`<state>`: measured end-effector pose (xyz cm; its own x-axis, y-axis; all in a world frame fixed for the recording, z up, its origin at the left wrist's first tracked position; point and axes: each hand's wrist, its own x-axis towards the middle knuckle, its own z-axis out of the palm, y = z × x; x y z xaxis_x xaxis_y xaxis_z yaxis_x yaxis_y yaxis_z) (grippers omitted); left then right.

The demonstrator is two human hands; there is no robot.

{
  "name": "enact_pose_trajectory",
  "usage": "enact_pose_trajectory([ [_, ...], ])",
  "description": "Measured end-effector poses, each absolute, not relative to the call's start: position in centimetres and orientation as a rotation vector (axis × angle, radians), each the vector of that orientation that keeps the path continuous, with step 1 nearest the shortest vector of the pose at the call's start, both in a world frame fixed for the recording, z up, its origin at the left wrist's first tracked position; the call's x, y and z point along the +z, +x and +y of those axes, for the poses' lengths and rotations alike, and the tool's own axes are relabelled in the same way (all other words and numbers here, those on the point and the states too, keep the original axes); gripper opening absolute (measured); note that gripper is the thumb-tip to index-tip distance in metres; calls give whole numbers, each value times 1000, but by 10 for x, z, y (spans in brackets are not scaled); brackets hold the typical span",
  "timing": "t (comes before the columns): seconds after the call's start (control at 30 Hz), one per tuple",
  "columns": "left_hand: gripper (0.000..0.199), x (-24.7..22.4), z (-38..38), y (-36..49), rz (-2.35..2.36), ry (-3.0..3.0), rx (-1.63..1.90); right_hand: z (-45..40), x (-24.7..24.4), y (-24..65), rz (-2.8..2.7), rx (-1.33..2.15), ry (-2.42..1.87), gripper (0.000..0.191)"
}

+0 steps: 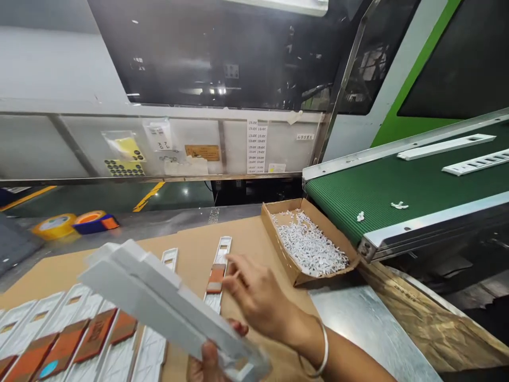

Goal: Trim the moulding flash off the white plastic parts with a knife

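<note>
My left hand, low in the middle of the head view, is closed around a stack of long white plastic strips, tilted up to the left. Part of that hand is hidden behind them. My right hand is beside a single white strip lying on cardboard. Its fingers are bent but apart, with nothing seen between them. A reddish-brown block lies across that strip, close to my right fingertips. On the left, several white strips lie in a row under similar brown blocks.
A shallow cardboard box holds many small white plastic bits. Behind it, a green conveyor belt carries two white strips and small pieces. Tape rolls sit at the left. Brown paper lies at the lower right.
</note>
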<state>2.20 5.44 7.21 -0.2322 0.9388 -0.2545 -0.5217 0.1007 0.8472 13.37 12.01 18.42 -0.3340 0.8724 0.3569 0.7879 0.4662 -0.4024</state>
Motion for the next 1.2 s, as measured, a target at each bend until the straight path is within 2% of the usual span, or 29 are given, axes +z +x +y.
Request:
enact_pose_trajectory([
  [0.17, 45, 89, 61, -15, 927, 76, 1496, 113, 77, 199, -1976, 208, -1893, 18],
  [0.27, 28, 93, 66, -35, 651, 68, 1413, 97, 26, 222, -1933, 260, -2034, 15],
  [0.37, 15, 96, 68, -43, 482, 98, 1433, 82, 5, 230, -1904, 322, -2046, 19],
  [0.43, 12, 99, 69, -42, 447, 84, 1486, 71, 8, 227, -1896, 374, -1984, 24],
  [0.57, 26, 103, 67, -39, 404, 57, 1559, 34, 42, 201, -1936, 533, -1724, 31],
  [0.73, 31, 102, 59, -38, 397, 55, 1568, -16, 84, 155, -1877, 806, -1315, 21],
  [0.97, 34, 99, 51, -37, 399, 98, 1543, -35, 83, 127, -1851, 764, -1459, 35],
  [1.2, 47, 98, 47, -38, 374, 132, 1542, -41, 84, 124, -1849, 700, -1488, 41],
])
